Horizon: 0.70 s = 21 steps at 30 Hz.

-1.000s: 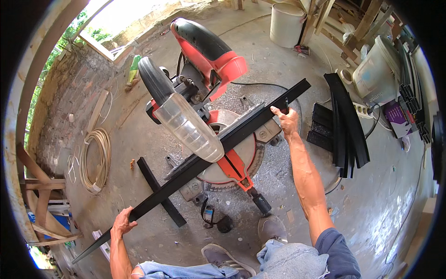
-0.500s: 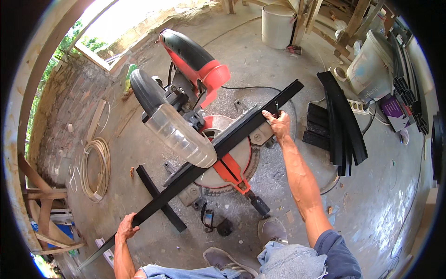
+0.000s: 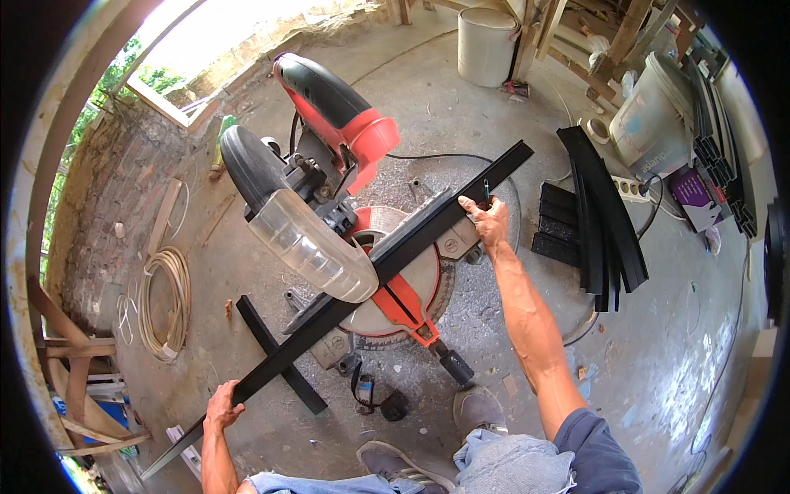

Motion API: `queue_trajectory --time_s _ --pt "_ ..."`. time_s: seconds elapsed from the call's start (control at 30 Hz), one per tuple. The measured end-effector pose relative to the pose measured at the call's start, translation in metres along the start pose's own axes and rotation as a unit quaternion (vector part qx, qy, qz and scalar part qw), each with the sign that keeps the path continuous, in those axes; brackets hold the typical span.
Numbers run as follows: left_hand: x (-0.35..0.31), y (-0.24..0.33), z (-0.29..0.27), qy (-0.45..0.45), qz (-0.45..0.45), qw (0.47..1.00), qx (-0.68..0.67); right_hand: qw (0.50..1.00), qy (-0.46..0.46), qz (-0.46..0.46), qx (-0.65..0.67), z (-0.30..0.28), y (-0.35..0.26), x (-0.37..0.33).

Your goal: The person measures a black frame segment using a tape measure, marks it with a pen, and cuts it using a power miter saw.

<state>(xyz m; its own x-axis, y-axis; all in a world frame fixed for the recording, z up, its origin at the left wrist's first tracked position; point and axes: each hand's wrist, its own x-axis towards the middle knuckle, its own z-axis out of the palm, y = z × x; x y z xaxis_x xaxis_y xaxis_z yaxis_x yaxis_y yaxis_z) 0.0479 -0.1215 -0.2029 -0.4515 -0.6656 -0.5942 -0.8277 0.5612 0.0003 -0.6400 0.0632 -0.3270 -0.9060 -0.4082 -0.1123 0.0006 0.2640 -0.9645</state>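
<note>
Fingers point(image 3: 223, 393) clasping long, black, straight bar point(image 3: 421, 239) — clear, ribbed, curved guard point(image 3: 317, 251)

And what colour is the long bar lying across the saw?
The long bar is black, showing best in the head view, the only one here.

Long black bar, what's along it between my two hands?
In the head view, the red saw stands there, its clear guard overlapping the bar; nearer the left hand, a short black strip crosses beneath.
</note>
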Motion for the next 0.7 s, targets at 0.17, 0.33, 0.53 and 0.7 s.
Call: queue_trajectory --time_s 0.17,0.33,0.53,0.7 --pt "0.011 0.052 -0.027 0.136 0.062 0.986 -0.068 1.000 0.015 -0.002 0.011 -0.003 0.011 0.005" --pt "0.043 0.173 -0.065 0.292 0.221 0.931 -0.016 1.000 0.019 -0.011 -0.005 0.005 0.004 -0.002" --pt "0.095 0.305 -0.059 0.282 0.227 0.932 0.018 0.999 0.050 -0.009 -0.015 0.004 0.012 0.002" --pt "0.120 0.315 -0.019 0.353 0.180 0.917 -0.037 0.995 0.044 0.016 -0.091 -0.002 -0.008 -0.010"
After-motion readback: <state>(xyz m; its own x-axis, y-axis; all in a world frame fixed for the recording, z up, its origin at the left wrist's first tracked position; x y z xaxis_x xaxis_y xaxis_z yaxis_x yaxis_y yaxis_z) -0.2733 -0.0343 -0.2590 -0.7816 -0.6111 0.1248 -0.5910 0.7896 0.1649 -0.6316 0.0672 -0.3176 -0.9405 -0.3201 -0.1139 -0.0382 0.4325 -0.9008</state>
